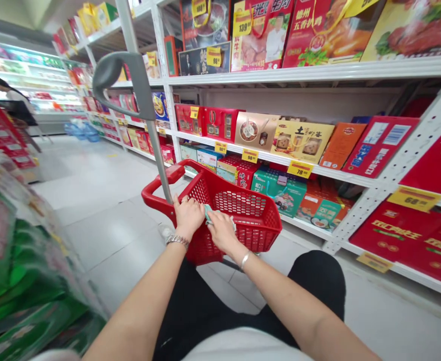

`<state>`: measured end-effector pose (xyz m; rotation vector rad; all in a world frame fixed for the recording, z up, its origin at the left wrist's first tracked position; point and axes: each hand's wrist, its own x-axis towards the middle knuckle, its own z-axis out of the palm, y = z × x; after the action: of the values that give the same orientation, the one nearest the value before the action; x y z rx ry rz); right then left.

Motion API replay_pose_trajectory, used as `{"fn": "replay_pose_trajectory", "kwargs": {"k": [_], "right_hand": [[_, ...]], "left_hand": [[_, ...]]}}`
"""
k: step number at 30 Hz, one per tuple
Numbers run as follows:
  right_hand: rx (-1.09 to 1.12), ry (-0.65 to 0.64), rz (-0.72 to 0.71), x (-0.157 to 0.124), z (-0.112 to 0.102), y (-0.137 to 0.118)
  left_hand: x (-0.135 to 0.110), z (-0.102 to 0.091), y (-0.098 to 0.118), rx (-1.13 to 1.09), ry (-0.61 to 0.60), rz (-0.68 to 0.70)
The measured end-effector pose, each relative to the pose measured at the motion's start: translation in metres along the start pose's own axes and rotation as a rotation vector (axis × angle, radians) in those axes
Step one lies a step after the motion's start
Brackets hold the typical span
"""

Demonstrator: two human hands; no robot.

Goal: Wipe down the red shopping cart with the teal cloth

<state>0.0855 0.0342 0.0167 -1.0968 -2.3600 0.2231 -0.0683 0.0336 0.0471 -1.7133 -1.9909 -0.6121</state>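
- Right hand (222, 230) has its fingers closed on a pale green cloth (207, 213), pressed against the near edge of the basket. Silver bangle (245, 260) on that wrist.
- Left hand (189, 216) is on the same edge, fingers together, right by the pole. Can't tell how hard it's gripping, if at all. It's the one with the metal-band watch (177, 241).
- Basket in question: a red plastic rolling shopping basket (243, 200) with perforated sides, on the floor between the knees and the shelves. Grey handle (124, 82) up top on a metal pole (158, 155). Can't spot any brand on it.
- Now the labels, on the white metal shelving (280, 75). Top shelf has a red gift box (310, 35) reading 德州五香扒鸡, and next to it a beef box (265, 42) where I can make out 牛肉, with a yellow 139 tag (242, 22). Darker box (193, 59) beside that wears a 98 tag (213, 56).
- Middle shelf edge: yellow tags for 88 (221, 147), 98 (250, 156) and 78 (300, 169).
- Far right, a 68 tag (415, 198) above red cartons (391, 235) with gold lettering, too soft to read properly.
- Green packs (24, 281) on the left are pure blur.
- Someone in the background, a person with dark hair (17, 98), is near the lit display shelves (35, 65).
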Motion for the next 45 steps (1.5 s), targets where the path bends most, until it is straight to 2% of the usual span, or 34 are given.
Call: {"fn": "replay_pose_trajectory", "kwargs": {"k": [2,4,9,14,19,22,25,27,29,32,35,37,39,42,45], "right_hand": [[-0.023,-0.032,-0.028,-0.001,-0.003,-0.001],[-0.049,-0.064,-0.023,-0.005,-0.007,0.008],[-0.109,-0.051,0.042,-0.028,-0.019,0.046],[-0.179,0.024,0.131,-0.055,-0.032,0.087],[-0.238,0.052,0.264,-0.076,-0.052,0.137],[-0.22,0.057,0.284,-0.082,-0.056,0.152],[-0.149,0.067,0.252,-0.086,-0.047,0.145],[-0.108,0.116,0.226,-0.089,-0.036,0.133],[-0.08,0.175,0.215,-0.093,-0.025,0.121],[-0.076,0.219,0.229,-0.101,-0.015,0.108],[-0.162,0.205,0.256,-0.108,-0.011,0.098],[-0.235,0.202,0.244,-0.112,-0.007,0.088],[-0.273,0.214,0.2,-0.114,-0.001,0.074],[-0.232,0.186,0.143,-0.113,0.008,0.049],[-0.123,0.084,0.091,-0.108,0.012,0.026]], "left_hand": [[-0.005,-0.005,-0.004,-0.019,-0.014,0.029],[-0.009,-0.009,-0.004,-0.025,-0.028,0.042],[-0.017,-0.014,0.007,-0.11,-0.015,0.0],[-0.021,-0.015,0.015,-0.085,0.005,0.035],[-0.016,-0.012,0.01,-0.11,0.003,0.047],[-0.006,-0.007,0.0,-0.109,-0.009,0.067],[0.01,-0.003,-0.018,-0.079,-0.032,0.08],[0.021,0.0,-0.028,-0.061,-0.058,0.068],[0.027,0.003,-0.03,-0.055,-0.086,0.031],[0.02,0.011,-0.004,-0.105,-0.125,-0.001],[-0.009,0.023,0.047,-0.23,-0.174,0.056],[-0.031,0.028,0.08,-0.301,-0.172,0.025],[-0.049,0.03,0.1,-0.331,-0.177,0.018],[-0.061,0.026,0.099,-0.339,-0.209,0.005],[-0.061,0.021,0.074,-0.335,-0.258,-0.006]]}}
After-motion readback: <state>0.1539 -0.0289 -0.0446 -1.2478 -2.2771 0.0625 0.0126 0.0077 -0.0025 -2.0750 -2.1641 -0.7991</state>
